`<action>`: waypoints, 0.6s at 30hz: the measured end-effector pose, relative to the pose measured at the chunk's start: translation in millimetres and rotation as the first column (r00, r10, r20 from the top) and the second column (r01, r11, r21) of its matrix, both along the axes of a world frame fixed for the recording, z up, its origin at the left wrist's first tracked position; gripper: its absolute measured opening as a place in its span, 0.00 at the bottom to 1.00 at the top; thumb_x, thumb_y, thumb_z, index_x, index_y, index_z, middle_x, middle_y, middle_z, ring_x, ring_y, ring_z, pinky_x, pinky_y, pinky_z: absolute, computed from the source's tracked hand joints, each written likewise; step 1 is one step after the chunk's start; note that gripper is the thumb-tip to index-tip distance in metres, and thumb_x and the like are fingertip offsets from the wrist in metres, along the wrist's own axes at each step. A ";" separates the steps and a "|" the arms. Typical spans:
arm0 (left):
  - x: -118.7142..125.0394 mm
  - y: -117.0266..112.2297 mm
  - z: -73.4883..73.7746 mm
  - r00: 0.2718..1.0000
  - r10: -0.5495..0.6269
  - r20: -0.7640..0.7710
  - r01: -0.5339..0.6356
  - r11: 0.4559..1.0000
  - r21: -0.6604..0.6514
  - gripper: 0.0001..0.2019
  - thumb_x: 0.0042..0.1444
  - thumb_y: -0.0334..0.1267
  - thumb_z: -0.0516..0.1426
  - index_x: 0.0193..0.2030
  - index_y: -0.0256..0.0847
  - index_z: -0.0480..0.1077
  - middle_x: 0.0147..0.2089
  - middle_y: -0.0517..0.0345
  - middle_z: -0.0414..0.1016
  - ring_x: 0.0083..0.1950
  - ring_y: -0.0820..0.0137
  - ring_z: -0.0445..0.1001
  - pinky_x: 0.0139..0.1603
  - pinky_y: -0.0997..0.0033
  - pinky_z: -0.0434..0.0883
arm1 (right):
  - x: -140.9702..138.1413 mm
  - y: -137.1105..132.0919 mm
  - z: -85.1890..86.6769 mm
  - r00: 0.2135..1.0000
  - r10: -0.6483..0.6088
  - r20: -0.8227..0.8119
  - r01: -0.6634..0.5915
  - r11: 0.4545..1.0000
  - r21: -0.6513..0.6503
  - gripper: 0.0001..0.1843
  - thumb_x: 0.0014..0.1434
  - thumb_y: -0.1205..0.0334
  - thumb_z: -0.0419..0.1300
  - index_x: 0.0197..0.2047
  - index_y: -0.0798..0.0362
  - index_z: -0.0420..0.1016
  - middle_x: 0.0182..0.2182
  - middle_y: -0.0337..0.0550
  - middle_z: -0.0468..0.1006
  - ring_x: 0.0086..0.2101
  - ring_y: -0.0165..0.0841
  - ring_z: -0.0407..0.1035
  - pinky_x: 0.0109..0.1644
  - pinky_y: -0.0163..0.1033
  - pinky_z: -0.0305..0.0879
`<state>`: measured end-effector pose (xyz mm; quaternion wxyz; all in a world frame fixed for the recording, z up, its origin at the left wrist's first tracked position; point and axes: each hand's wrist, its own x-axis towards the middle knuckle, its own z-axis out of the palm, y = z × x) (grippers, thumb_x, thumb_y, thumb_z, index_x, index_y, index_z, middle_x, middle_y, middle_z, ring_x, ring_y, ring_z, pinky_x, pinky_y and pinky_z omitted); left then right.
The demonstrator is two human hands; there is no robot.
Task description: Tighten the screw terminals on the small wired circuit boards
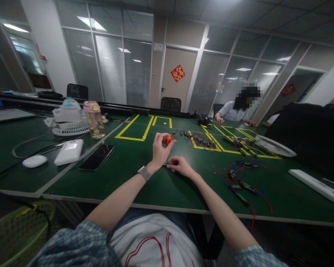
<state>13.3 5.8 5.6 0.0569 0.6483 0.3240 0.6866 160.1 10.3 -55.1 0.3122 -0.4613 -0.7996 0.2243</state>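
Note:
My left hand [159,150] is raised over the green table [144,185], its fingers pinched on a small orange round object [167,139]. A watch sits on that wrist. My right hand [180,165] rests on the table just right of it, fingers closed on a small green connector piece with thin wires [167,163] at the fingertips. A pile of red, blue and green wired connectors [239,181] lies to the right of my right hand. More such pieces [199,139] are spread farther back.
A black phone [97,157], white power bank [69,151], white mouse [35,161], pink-lidded bottle [94,119] and white fan [69,118] sit left. Another person [238,109] sits at the far right. A white flat device [317,184] lies right; a green basket [13,230] stands below left.

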 end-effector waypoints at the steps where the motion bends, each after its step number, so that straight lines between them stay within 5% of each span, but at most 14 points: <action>1: 0.0 0.7 -0.7 1.000 -0.003 -0.003 0.003 1.000 -0.004 0.08 0.59 0.39 0.58 0.43 0.40 0.67 0.39 0.57 0.67 0.37 0.72 0.67 0.41 0.71 0.68 | -0.1 -0.1 0.1 1.000 -0.001 -0.003 0.001 1.000 -0.003 0.10 0.50 0.64 0.67 0.38 0.55 0.80 0.30 0.40 0.75 0.30 0.29 0.65 0.37 0.35 0.62; 6: -1.2 3.0 -3.2 0.998 -0.059 -0.009 0.059 0.998 -0.029 0.10 0.66 0.36 0.46 0.47 0.41 0.66 0.40 0.54 0.70 0.39 0.71 0.70 0.42 0.69 0.68 | -0.1 0.6 -0.9 1.000 -0.006 -0.017 0.006 1.000 -0.014 0.11 0.49 0.63 0.67 0.38 0.54 0.80 0.29 0.40 0.74 0.30 0.29 0.66 0.37 0.35 0.63; 13: -1.2 -2.5 1.3 0.999 0.028 -0.034 -0.027 0.999 0.029 0.06 0.61 0.39 0.55 0.41 0.41 0.70 0.39 0.55 0.68 0.40 0.70 0.68 0.42 0.70 0.68 | 0.7 2.1 -3.5 0.999 0.000 -0.036 -0.001 1.000 -0.008 0.11 0.49 0.63 0.67 0.38 0.55 0.80 0.29 0.40 0.75 0.30 0.30 0.66 0.37 0.34 0.63; 18: -0.2 1.1 -2.1 1.000 0.004 -0.021 -0.003 1.000 0.024 0.10 0.66 0.37 0.48 0.46 0.41 0.69 0.40 0.54 0.69 0.40 0.70 0.69 0.43 0.69 0.68 | 0.4 1.3 -2.6 0.999 -0.007 -0.034 0.007 1.000 -0.005 0.11 0.49 0.63 0.67 0.38 0.55 0.80 0.30 0.41 0.76 0.31 0.30 0.67 0.38 0.35 0.63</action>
